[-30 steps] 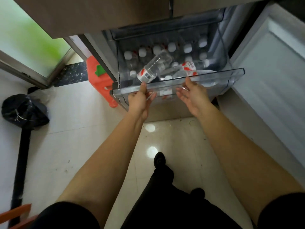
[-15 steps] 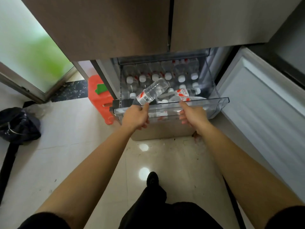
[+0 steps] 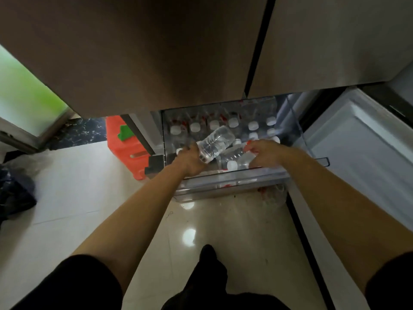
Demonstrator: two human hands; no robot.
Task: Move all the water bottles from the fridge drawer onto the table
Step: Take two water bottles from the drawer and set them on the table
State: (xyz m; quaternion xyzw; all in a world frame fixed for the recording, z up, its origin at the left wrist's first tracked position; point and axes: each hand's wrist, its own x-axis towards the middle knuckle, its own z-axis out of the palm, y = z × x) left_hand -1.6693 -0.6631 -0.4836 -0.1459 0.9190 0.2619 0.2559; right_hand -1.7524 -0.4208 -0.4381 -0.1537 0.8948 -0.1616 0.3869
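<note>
The clear fridge drawer (image 3: 234,178) stands pulled out below the closed upper fridge doors. Several upright water bottles with white caps (image 3: 214,125) fill its back rows. My left hand (image 3: 190,161) is inside the drawer at the front left and grips the lower end of a tilted clear water bottle (image 3: 216,143), which points up and to the right. My right hand (image 3: 266,153) is at the front right, its fingers curled over a lying bottle (image 3: 234,161) with a white cap and red label. The table is out of view.
An open white fridge door (image 3: 362,157) stands to the right of the drawer. A red plastic stool (image 3: 125,151) sits by the fridge's left side, and a black bag (image 3: 15,193) lies on the tiled floor at far left. My dark-clothed legs (image 3: 210,271) are below.
Both hands left the drawer's front rim and reached into the drawer. My left hand took hold of the tilted bottle and my right hand closed over a lying one.
</note>
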